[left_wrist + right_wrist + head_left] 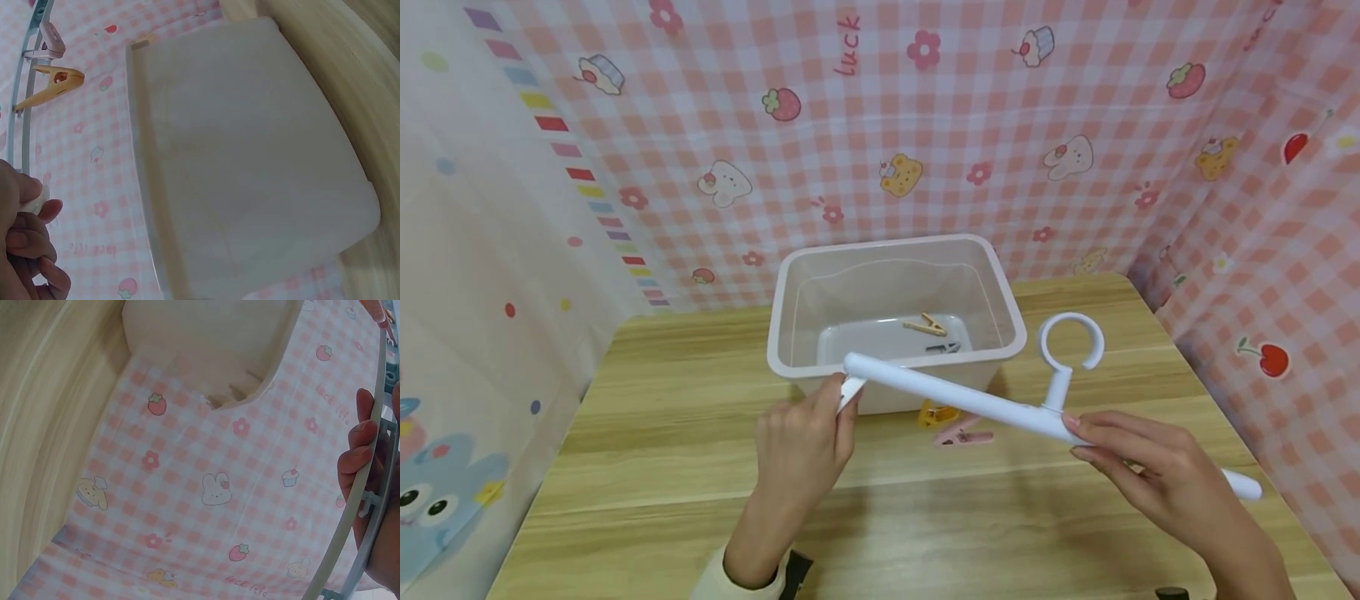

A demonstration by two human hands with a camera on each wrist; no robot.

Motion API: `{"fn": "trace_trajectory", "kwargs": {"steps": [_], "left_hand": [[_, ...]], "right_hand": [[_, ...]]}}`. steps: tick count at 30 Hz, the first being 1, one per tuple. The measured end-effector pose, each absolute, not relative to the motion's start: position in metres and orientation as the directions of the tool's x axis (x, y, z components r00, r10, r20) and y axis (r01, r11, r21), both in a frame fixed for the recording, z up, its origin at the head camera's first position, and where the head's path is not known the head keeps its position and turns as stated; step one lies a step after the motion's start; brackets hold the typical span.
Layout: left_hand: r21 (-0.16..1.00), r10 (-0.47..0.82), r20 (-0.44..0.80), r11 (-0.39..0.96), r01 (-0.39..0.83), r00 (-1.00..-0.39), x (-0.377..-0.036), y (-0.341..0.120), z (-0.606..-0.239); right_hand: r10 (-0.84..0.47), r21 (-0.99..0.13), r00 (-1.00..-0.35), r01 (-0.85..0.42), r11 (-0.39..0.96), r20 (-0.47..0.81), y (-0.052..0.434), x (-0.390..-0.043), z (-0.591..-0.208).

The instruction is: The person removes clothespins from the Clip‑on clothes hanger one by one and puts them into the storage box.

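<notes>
A white clip hanger with an open ring hook is held slantwise above the table. My right hand grips its bar just right of the hook; in the right wrist view the fingers curl round the rail. At the hanger's left end my left hand pinches a white clothespin between thumb and forefinger. An orange clothespin and a pink clothespin sit on the rail in the left wrist view. Fingers mostly hide the white clothespin there.
Behind the hanger, a pale plastic bin stands on the wooden table. Inside lie a tan clothespin and a grey clothespin. Pink checked cloth hangs behind and at the right; a pale patterned cloth hangs at the left.
</notes>
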State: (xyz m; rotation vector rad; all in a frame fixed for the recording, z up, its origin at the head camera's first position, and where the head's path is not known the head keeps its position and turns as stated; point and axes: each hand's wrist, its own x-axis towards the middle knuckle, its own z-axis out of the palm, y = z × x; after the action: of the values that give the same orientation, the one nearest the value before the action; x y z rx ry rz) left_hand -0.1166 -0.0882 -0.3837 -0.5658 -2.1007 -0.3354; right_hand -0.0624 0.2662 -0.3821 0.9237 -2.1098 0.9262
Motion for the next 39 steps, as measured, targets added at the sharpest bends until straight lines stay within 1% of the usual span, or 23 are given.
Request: {"fn": "trace_trajectory", "kwargs": {"steps": [3,9,13,18,20,25,29,32,35,39], "left_hand": [[0.027,0.27,0.828,0.856,0.516,-0.491,-0.117,-0.089,-0.383],[0.058,0.262,0.808,0.856,0.514,-0.528,-0.117,-0.094,-0.382],[0.062,0.26,0.805,0.857,0.512,-0.533,-0.118,-0.096,-0.382],[0.078,0.26,0.796,0.851,0.519,-0.547,-0.118,-0.099,-0.38],[0.094,0.258,0.788,0.847,0.523,-0.559,-0.119,-0.102,-0.377],[0.146,0.237,0.747,0.854,0.5,-0.621,-0.126,-0.115,-0.367],[0.172,0.206,0.694,0.883,0.437,-0.69,-0.136,-0.125,-0.357],[0.194,0.192,0.621,0.902,0.386,-0.76,-0.147,-0.13,-0.348],[0.213,0.196,0.53,0.911,0.353,-0.825,-0.161,-0.132,-0.339],[0.212,0.225,0.445,0.914,0.346,-0.867,-0.181,-0.132,-0.33]], "right_hand": [[-0.336,-0.336,-0.536,-0.799,0.499,0.774,0.266,-0.063,-0.382],[-0.326,-0.331,-0.528,-0.801,0.499,0.784,0.267,-0.064,-0.381],[-0.313,-0.334,-0.524,-0.801,0.497,0.792,0.268,-0.065,-0.38],[-0.275,-0.332,-0.541,-0.767,0.549,0.795,0.275,-0.067,-0.381],[-0.251,-0.34,-0.557,-0.743,0.577,0.791,0.279,-0.069,-0.384],[-0.175,-0.385,-0.602,-0.68,0.623,0.779,0.295,-0.071,-0.393],[-0.117,-0.405,-0.604,-0.653,0.639,0.788,0.309,-0.072,-0.397],[-0.092,-0.412,-0.597,-0.649,0.64,0.797,0.316,-0.071,-0.399],[-0.078,-0.427,-0.607,-0.639,0.639,0.791,0.32,-0.07,-0.399],[-0.058,-0.434,-0.612,-0.622,0.651,0.789,0.323,-0.068,-0.4]]}}
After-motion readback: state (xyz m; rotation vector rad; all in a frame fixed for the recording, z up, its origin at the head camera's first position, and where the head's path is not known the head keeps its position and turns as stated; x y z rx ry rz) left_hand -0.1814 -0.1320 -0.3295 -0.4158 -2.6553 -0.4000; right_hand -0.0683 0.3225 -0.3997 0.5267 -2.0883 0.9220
